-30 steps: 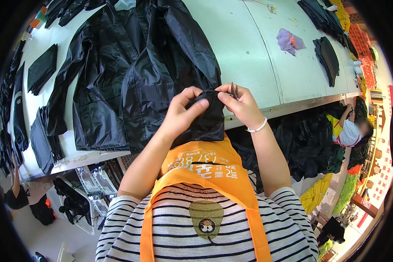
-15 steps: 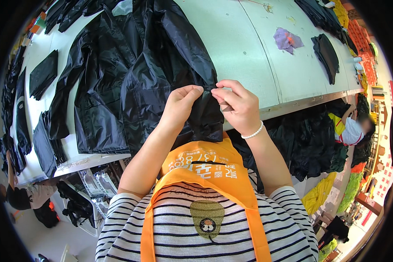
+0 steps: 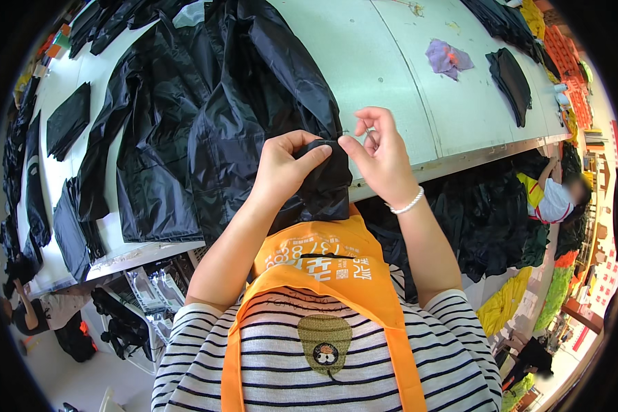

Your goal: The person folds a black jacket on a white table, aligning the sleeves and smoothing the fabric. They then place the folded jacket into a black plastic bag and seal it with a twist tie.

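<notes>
A black, shiny jacket (image 3: pixel 220 130) lies spread before me, its sleeves stretching across the tabletop. My left hand (image 3: pixel 285 165) pinches a folded edge of its black fabric between thumb and fingers, near the table's front edge. Just right of that fold is my right hand (image 3: pixel 378 147), its thumb tip against or close by the fabric edge and its fingers curled. A thin dark line, perhaps a thread, shows between the right fingertips and the fold; it is too fine to make out. A white beaded bracelet circles my right wrist.
Folded black garments (image 3: pixel 69 120) lie at the left; another dark folded piece (image 3: pixel 510 86) is at the right. A purple cloth (image 3: pixel 448 59) rests on the pale table (image 3: pixel 364 65). Dark garments (image 3: pixel 460 220) are heaped below the table edge at right. Other people are at both sides.
My right hand has shifted slightly right and turned, its fingers lifting and parting from the thumb. The left hand has rolled the fabric edge so that more of the fold shows.
</notes>
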{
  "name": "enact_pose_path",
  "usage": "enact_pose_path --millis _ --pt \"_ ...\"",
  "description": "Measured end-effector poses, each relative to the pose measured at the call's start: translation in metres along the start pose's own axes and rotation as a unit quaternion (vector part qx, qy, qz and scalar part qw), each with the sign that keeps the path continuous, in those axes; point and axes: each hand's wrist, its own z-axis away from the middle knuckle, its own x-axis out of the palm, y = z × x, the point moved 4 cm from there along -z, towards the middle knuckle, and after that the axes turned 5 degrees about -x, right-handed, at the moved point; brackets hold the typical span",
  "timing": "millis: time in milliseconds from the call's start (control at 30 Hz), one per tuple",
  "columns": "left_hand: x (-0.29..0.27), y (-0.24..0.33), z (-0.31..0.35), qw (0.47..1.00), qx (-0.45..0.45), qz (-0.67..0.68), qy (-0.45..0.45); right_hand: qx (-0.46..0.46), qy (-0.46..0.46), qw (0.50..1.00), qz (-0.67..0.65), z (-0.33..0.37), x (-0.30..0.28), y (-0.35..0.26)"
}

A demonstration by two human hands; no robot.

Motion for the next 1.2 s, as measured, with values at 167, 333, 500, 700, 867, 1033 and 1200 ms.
enact_pose_path --millis 167,333,500,700,867,1033,1200 --pt "0.004 0.004 0.007 0.999 0.024 -0.026 0.029 0.048 -0.136 0.985 0.096 0.014 -0.019 -0.013" --pt "0.011 0.011 0.011 0.995 0.058 -0.08 0.029 -0.001 -0.118 0.984 0.13 0.02 -0.019 -0.019" --pt "0.017 0.01 0.012 0.99 0.09 -0.106 0.009 -0.011 -0.096 0.987 0.13 0.019 -0.014 -0.019" --pt "0.018 0.009 0.013 0.99 0.09 -0.107 0.004 -0.027 -0.093 0.986 0.138 0.019 -0.014 -0.017" --pt "0.018 0.01 0.013 0.99 0.079 -0.113 0.003 -0.034 -0.066 0.992 0.1 0.016 -0.02 -0.011" --pt "0.016 0.007 0.011 0.998 0.052 0.012 -0.041 0.055 -0.14 0.987 -0.058 0.013 -0.03 0.016" --pt "0.017 0.016 0.01 0.979 0.125 0.112 -0.12 0.093 -0.198 0.975 -0.048 0.01 -0.027 0.033"
